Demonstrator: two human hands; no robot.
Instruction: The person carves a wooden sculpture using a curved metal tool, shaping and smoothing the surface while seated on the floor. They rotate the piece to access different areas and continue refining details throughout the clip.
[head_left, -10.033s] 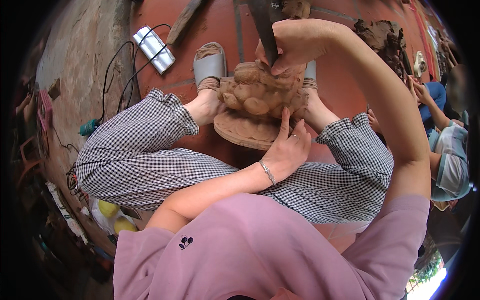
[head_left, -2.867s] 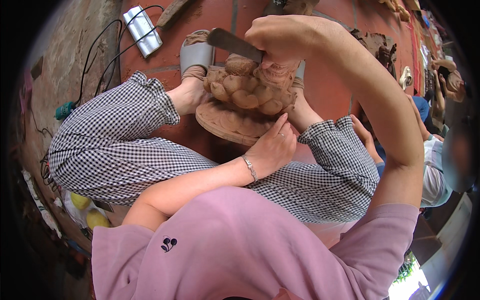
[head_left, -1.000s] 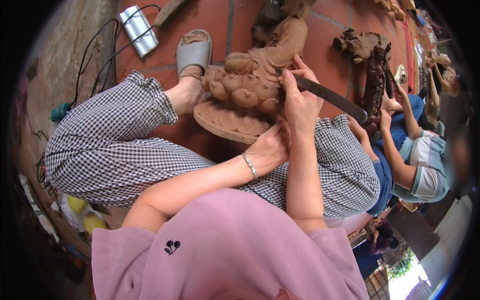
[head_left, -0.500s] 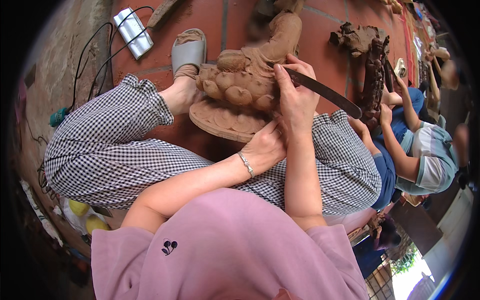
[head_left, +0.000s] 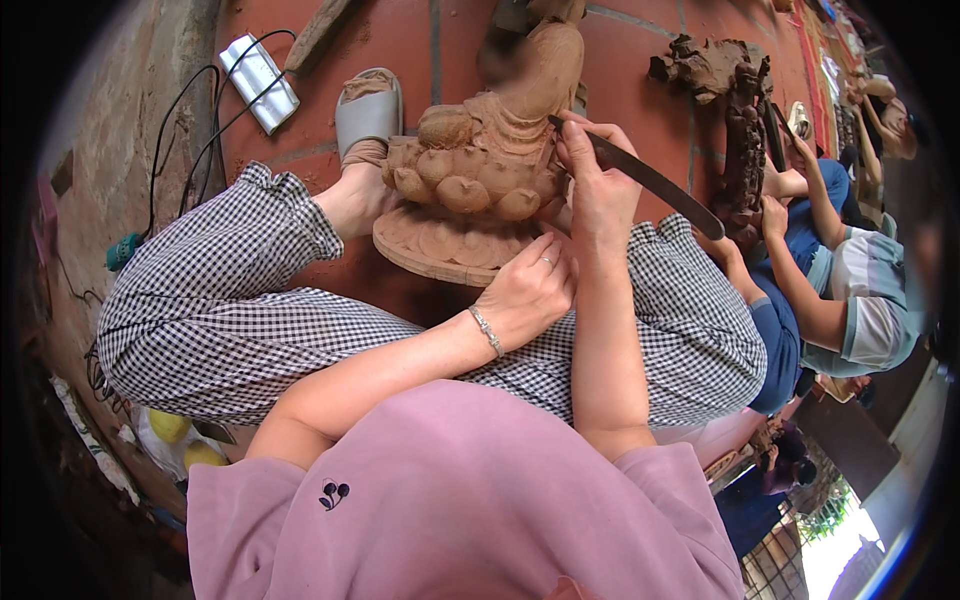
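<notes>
A brown carved wooden statue (head_left: 480, 175), with rounded petal-like lobes above a flat oval base, stands between my legs on the floor. My right hand (head_left: 603, 185) is closed around a long, dark, flat file (head_left: 660, 185), its near-body end sticking out to the right. The file's other end touches or lies very close to the statue's side. My left hand (head_left: 528, 285), with a ring and a bracelet, is curled beside the base's right edge, close to my right wrist. Its fingertips are partly hidden, so what they grip, if anything, does not show.
At the upper left a silvery block (head_left: 258, 83) lies with a black cable across it. A wooden piece (head_left: 318, 35) is beyond. My sandalled foot (head_left: 367, 115) is left of the statue. To the right another person (head_left: 850, 290) sits by a dark carved wooden piece (head_left: 745, 150).
The whole view has shifted slightly. My right hand and the file have turned a little against the statue's side. My left hand has moved slightly down and away from the base.
</notes>
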